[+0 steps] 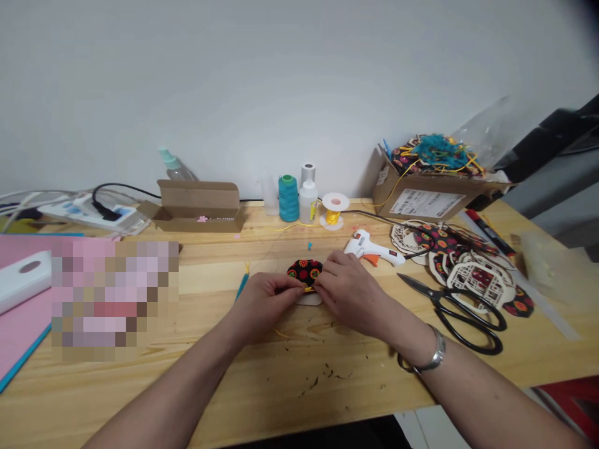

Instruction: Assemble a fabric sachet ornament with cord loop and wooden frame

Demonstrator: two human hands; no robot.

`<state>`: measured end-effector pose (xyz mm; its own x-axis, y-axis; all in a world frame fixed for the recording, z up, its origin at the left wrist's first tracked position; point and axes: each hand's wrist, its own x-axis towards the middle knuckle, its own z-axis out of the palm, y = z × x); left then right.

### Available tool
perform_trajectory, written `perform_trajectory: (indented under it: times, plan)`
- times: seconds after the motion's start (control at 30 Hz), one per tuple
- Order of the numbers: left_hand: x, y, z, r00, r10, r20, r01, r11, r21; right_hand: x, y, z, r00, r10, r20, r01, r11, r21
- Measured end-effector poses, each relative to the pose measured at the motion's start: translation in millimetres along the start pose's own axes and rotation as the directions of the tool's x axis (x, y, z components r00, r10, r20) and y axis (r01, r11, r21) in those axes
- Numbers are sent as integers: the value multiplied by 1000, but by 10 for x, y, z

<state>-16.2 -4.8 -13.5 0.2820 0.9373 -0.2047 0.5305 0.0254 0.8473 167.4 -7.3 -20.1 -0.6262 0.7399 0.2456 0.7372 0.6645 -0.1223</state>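
At the far left, a pink sheet (28,340) with a blue edge lies on the desk (196,368), a white device (23,282) on top of it; a pixelated patch hides what is just beside. Behind stands a white power strip (105,215) with a black plug in it. Next comes an open small cardboard box (201,217), a mint-capped spray bottle (174,167) tilted behind it.

Near the middle, a teal tassel (242,287) lies just beside the left hand (262,302), whose grip is pinched narrow, thumb against forefinger, on a yellow cord (307,289). The cord crosses the lower edge of a black floral fabric piece (304,270), which lies between the two hands, over a pale backing (309,300). Behind it, by the wall, stand a teal thread cone (288,199), a white squeeze bottle (307,202) and a spool of yellow cord (333,215).

The right hand (349,290) meets the cord from the other side, its grip also narrow; whether either grip takes in the fabric too, I cannot tell. Beyond that hand lies a white glue gun (374,247). Farther right are black-handled scissors (435,295), a cardboard carton (423,198) heaped with floral fabric, and pale openwork cutouts (482,282).
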Motion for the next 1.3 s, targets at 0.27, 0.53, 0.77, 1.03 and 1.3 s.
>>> perform_trajectory:
  times: [0.27, 0.53, 0.77, 1.03, 1.3]
  plan:
    - [5, -9, 0, 1000, 2, 11, -2, 1000, 8, 18, 131, -284, 979, 202, -27, -202, 979, -7]
    - [4, -3, -3, 1000, -24, 17, 24, 1000, 13, -123, 766, -499, 840, 518, 158, -482, 849, -218]
    - [12, 10, -7, 999, -30, 18, 29, 999, 28, -84, 786, -413, 834, 510, 209, -478, 858, -187]
    - [-7, 27, -10, 1000, -22, 6, 22, 1000, -2, -86, 764, -458, 829, 525, 191, -510, 851, -124]
    - [-13, 35, -8, 1000, 6, -9, -6, 1000, -1, -321, 670, -635, 911, 412, 18, -386, 834, 394]
